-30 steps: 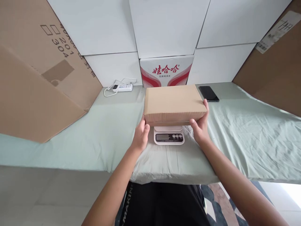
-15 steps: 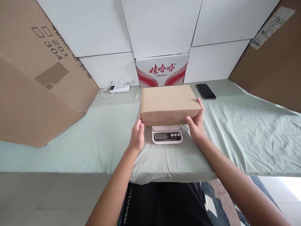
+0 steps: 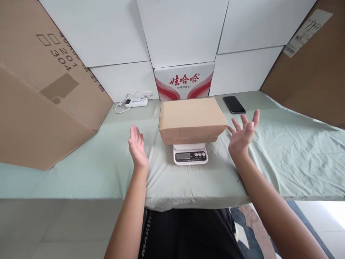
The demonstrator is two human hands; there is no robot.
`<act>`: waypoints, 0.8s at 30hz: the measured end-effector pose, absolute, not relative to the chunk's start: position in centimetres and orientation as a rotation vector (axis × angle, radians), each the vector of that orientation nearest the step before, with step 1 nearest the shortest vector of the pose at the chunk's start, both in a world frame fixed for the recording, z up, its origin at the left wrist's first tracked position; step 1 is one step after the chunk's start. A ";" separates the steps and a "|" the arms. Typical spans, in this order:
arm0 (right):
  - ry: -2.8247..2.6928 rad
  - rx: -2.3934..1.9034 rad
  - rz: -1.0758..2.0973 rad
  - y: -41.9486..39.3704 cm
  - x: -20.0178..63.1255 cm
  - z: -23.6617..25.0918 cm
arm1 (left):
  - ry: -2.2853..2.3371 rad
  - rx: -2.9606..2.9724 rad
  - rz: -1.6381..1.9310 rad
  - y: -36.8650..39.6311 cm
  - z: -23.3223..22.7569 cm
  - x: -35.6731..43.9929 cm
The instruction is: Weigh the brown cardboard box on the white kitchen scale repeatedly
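Note:
A brown cardboard box [image 3: 192,113] rests on a white digital kitchen scale [image 3: 191,161]. The box hides the scale's platform; only its front, with a small display and several buttons, shows. The display looks blank. My left hand [image 3: 138,147] is open to the left of the box, apart from it, fingers pointing up. To the right of the box, my right hand [image 3: 242,136] is open with its fingers spread and holds nothing. Its fingertips come close to the box's right corner; whether one still touches I cannot tell.
Behind the box stands a white-and-red carton [image 3: 184,81] against the white panels. A black phone [image 3: 234,104] lies at the back right. A white power strip [image 3: 137,102] with a cable lies at the back left. Large cardboard sheets [image 3: 48,118] flank both sides of the green cloth [image 3: 97,176].
Both hands have let go of the cardboard box and moved outward, left hand to the left and right hand to the right. The box stays on the scale.

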State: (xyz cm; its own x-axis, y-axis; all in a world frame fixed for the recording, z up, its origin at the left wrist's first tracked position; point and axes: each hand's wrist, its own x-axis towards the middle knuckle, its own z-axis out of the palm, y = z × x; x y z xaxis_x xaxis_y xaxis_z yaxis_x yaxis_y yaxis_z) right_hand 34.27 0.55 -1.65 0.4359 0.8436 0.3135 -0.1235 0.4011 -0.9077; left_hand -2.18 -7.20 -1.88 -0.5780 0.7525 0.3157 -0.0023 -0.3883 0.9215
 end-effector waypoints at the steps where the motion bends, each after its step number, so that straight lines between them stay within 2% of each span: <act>1: -0.922 -0.949 0.736 0.5 34.0 -1.7 | 1.331 1.033 2.006 -7.2 -1.9 -2.1; 8: -1.046 -0.931 0.742 0.7 32.8 -2.2 | 1.285 1.100 1.922 -7.1 -2.3 -1.3; 17: -1.440 -0.791 0.728 -0.9 31.8 -2.3 | 1.211 1.472 1.522 -8.2 -2.1 0.7; 24: -1.588 -0.808 0.798 -1.9 31.4 -1.2 | 1.196 1.531 1.515 -8.6 -0.4 1.4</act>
State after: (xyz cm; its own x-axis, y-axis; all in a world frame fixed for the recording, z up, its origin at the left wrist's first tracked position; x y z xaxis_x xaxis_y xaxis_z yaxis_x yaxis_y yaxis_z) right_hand 31.41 -1.95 -1.17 -0.1373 0.8413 0.5229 0.0821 0.5357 -0.8404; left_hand 1.36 -8.62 -0.44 -0.0919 0.9223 0.3753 0.1512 -0.3596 0.9208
